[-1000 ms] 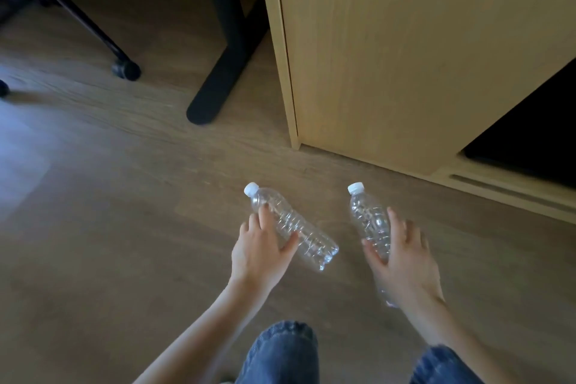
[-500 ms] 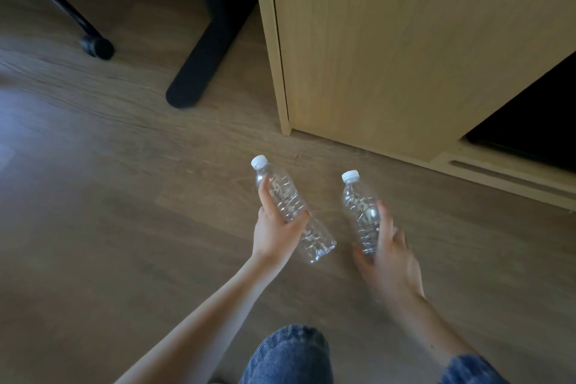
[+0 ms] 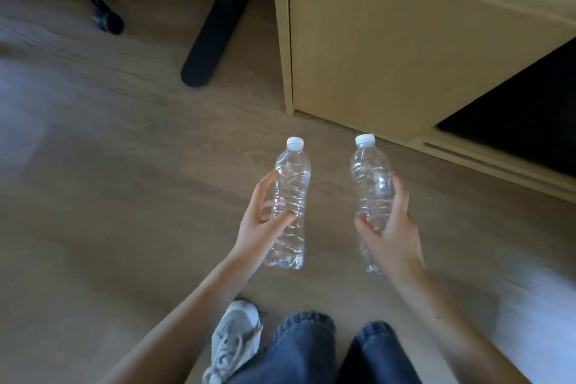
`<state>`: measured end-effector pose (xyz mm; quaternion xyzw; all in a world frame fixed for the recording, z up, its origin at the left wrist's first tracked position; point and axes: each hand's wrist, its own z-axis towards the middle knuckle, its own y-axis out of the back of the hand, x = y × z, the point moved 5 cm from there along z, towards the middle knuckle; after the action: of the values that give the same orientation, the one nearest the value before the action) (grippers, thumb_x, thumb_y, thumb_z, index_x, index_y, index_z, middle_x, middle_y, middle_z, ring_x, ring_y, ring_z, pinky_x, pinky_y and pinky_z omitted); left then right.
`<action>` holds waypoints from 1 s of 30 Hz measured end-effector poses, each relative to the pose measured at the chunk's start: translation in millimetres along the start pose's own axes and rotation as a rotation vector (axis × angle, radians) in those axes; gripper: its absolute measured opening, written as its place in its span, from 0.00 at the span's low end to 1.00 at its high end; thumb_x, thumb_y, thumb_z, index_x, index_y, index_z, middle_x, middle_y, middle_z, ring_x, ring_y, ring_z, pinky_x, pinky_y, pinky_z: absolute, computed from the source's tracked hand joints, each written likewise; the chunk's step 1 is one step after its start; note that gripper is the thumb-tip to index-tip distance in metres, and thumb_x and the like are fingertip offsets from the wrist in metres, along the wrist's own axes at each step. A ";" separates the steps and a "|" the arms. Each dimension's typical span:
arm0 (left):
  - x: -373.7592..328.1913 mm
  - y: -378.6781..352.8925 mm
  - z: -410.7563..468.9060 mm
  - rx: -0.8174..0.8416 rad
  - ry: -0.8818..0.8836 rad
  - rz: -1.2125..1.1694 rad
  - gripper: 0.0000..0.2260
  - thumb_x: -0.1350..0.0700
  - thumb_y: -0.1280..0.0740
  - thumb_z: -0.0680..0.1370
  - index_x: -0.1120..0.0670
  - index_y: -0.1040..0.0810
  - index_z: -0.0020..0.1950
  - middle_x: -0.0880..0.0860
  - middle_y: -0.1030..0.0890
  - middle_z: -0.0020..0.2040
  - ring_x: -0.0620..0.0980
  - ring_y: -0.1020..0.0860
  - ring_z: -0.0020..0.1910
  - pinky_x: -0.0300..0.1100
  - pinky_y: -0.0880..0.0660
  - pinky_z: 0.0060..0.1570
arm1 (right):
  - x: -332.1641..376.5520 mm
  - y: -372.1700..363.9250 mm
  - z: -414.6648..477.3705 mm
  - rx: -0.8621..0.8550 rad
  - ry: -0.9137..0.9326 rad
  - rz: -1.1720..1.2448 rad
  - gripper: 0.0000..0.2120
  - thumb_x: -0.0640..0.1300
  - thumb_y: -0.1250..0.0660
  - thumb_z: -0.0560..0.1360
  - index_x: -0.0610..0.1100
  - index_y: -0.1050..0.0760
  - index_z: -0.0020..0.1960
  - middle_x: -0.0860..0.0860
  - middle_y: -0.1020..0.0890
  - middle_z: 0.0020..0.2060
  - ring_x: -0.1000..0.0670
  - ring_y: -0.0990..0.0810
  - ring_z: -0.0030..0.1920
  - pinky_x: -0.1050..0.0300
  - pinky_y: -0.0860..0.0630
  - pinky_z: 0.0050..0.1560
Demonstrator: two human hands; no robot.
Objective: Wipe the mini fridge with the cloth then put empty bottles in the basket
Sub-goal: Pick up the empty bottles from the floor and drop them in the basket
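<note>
**A:** Where were the bottles at that moment?

**B:** One in each hand, held above the floor. The left bottle (image 3: 293,171) sat in the left hand (image 3: 258,227), with thumb and fingers (image 3: 265,185) curled round its middle. The right hand (image 3: 392,237) gripped the right bottle (image 3: 369,171) the same way, lower on its body. Both were clear plastic and looked empty, with white caps on, pointing away from the person.

**A:** And around them?

**B:** Wooden floor (image 3: 109,196) underneath and a pale cabinet (image 3: 405,40) just beyond. A dark opening (image 3: 530,109) at its right side may have been the fridge, but I couldn't tell. A sneaker (image 3: 233,340) and jeans (image 3: 299,349) showed at the bottom edge.

**A:** The basket?

**B:** Not in view. The white blur (image 3: 536,305) at the right edge was too smeared to name.

**A:** So how should the carry go?

**B:** My judgement: thin plastic crumples and slips, so grip firmly round the ribbed waist without crushing it. Hold the two bottles apart so they don't knock together. Find the basket before moving off. Then lower each bottle in rather than tossing it, one hand at a time if the basket's mouth is narrow.
</note>
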<state>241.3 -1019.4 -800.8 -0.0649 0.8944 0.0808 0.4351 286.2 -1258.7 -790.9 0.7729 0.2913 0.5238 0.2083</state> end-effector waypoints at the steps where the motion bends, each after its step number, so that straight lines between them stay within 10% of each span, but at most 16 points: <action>1: -13.5 7.1 -16.1 0.014 0.008 -0.001 0.31 0.56 0.28 0.71 0.27 0.32 0.66 0.45 0.16 0.49 0.43 0.16 0.45 0.31 0.22 0.39 | 14.3 12.1 -12.2 -0.006 -0.011 0.017 0.40 0.48 0.29 0.75 0.61 0.51 0.76 0.49 0.20 0.56 0.50 0.17 0.45 0.54 0.19 0.41; 10: -197.2 49.7 -192.7 0.064 0.095 -0.052 0.25 0.47 0.28 0.65 0.37 0.23 0.62 0.47 0.16 0.55 0.48 0.15 0.49 0.44 0.19 0.46 | 171.2 149.6 -147.9 -0.068 -0.142 0.280 0.38 0.49 0.26 0.73 0.59 0.43 0.75 0.61 0.18 0.51 0.63 0.18 0.45 0.76 0.27 0.38; 24: -525.0 52.9 -505.2 0.223 -0.116 -0.089 0.21 0.50 0.25 0.68 0.37 0.22 0.60 0.45 0.15 0.53 0.46 0.16 0.50 0.32 0.22 0.41 | 447.2 433.2 -361.9 -0.174 -0.100 0.547 0.19 0.50 0.25 0.69 0.54 0.26 0.58 0.58 0.16 0.43 0.57 0.16 0.39 0.66 0.24 0.35; 30: -576.6 53.5 -541.0 0.299 -0.242 -0.080 0.30 0.46 0.25 0.64 0.42 0.26 0.66 0.48 0.16 0.55 0.50 0.16 0.52 0.47 0.20 0.50 | 478.9 468.4 -404.9 -0.344 -0.024 0.624 0.19 0.46 0.24 0.73 0.55 0.26 0.59 0.61 0.15 0.43 0.57 0.15 0.42 0.60 0.20 0.41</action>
<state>169.3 -1049.5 -12.2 -0.0249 0.8344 -0.0632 0.5470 152.7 -1280.0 -19.9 0.7843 -0.0536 0.5945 0.1689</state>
